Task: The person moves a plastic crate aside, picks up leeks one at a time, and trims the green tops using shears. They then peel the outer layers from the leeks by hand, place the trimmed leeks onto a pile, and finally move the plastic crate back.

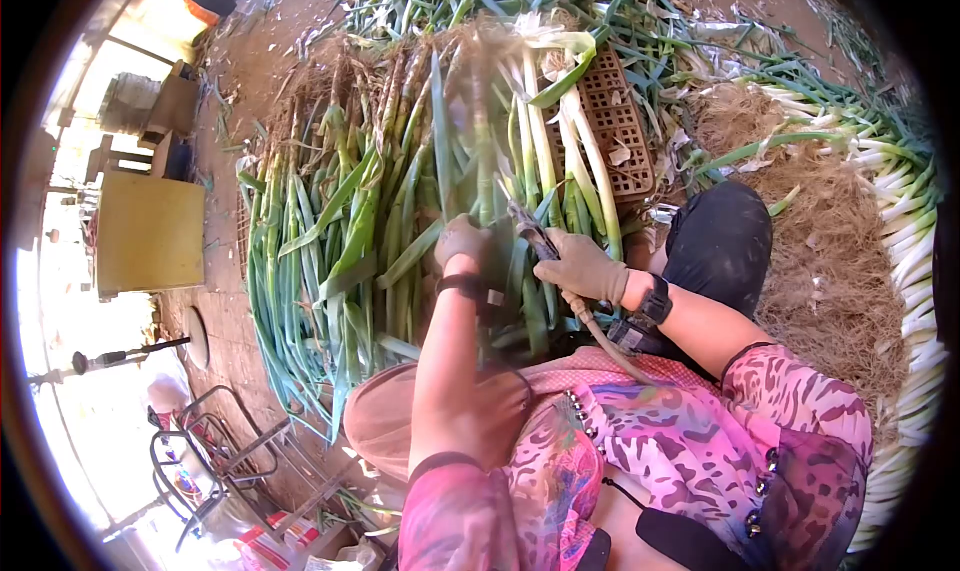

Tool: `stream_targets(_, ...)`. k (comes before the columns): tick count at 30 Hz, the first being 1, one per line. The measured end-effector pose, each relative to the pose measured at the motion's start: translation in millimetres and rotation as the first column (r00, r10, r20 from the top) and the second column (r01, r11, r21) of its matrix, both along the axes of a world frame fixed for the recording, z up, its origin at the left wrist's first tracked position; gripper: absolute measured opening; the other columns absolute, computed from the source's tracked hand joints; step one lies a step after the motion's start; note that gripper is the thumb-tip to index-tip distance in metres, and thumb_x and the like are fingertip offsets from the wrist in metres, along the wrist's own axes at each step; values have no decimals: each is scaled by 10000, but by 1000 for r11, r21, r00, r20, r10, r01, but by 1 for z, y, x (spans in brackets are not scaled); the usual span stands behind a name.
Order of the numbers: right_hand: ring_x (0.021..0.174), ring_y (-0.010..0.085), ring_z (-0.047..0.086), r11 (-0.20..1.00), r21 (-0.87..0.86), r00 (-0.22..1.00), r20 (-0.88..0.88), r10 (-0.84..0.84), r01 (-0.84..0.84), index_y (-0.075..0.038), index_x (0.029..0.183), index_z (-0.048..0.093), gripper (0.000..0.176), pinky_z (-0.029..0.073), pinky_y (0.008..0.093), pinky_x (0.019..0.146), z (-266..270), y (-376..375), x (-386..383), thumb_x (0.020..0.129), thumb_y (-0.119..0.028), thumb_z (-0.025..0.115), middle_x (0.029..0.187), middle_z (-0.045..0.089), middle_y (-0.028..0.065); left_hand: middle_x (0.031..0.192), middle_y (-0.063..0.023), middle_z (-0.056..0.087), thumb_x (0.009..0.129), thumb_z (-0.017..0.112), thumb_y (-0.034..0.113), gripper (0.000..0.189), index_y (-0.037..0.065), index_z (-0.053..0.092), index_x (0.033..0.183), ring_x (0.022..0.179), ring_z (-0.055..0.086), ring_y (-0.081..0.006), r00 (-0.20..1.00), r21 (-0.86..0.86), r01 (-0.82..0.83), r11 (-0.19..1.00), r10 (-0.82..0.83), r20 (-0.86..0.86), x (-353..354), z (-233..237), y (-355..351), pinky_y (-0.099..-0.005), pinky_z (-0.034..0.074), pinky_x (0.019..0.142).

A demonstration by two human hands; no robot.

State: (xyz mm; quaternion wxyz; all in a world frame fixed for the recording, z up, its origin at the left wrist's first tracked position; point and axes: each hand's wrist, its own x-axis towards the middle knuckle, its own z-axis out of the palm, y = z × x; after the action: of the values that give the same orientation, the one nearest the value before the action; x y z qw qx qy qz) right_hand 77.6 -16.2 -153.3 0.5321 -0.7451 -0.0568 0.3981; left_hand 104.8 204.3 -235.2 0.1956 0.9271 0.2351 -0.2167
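My gloved left hand (462,243) is closed around the green lower part of a long green onion (484,171), whose upper part is blurred and points away from me. Beside it, my gloved right hand (582,266) grips an air blow gun (532,233), its nozzle angled toward that onion. A tan hose (598,336) runs from the gun down across my lap. On the left lies a thick row of unpeeled green onions (340,191) with brown roots at the far end. To the right of the held stalk rest several peeled green onions (585,156) with white stems.
A brown plastic crate (612,121) lies under the peeled onions. Stripped leaves (640,31) cover the ground beyond. At right, a long row of white-stemmed onions (905,241) curves around a mass of roots (825,281). A yellow box (150,233) and metal-framed chair (225,451) stand left.
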Motion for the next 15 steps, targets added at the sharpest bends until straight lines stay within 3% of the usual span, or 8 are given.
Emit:
stream_targets(3,443,272,618,989,-44,977,149,149,-144,53,974,497,346,523,379,507,-3,-3,-14,844,-232,645,596,613,163,1148,-173,698,858,628,480,451,102,713,1089,1083,662,-349,986,-80,-164,983,167,27,-11,3,-5,-449,530,891)
stream_targets(5,494,291,643,981,-108,953,242,183,-161,51,962,507,359,529,399,561,-19,-6,-15,841,-255,649,607,616,181,1082,-203,709,855,644,478,456,64,717,1030,1051,671,-375,986,-65,-151,986,155,63,-26,-36,5,-462,525,894)
stream_targets(7,554,321,661,975,-166,938,288,192,-149,54,978,520,377,537,415,616,-25,-6,-14,832,-268,652,640,628,204,1031,-218,716,832,681,442,428,45,714,990,1003,681,-385,965,-151,-160,975,187,182,-37,-33,-2,-439,529,876)
stream_targets(11,772,402,664,965,-201,919,323,227,-167,62,1023,536,442,524,447,752,-17,0,-19,812,-303,668,791,649,275,957,-197,731,775,766,389,452,1,705,1000,880,705,-300,956,-386,-151,910,235,178,-36,-15,2,-373,542,803)
stream_targets(14,890,450,631,970,-224,966,218,139,-89,64,1026,534,474,495,471,810,-7,2,-10,800,-325,683,893,636,307,879,-149,736,763,812,328,469,-58,695,1003,787,693,-180,930,-652,-116,749,312,193,-39,-19,10,-318,540,726)
stream_targets(15,883,451,630,972,-218,949,278,149,-88,62,1023,532,472,495,474,805,-9,1,-10,800,-325,683,889,635,302,878,-146,736,775,804,321,451,-55,696,999,781,689,-179,928,-688,-117,716,326,182,-40,-11,9,-319,537,719)
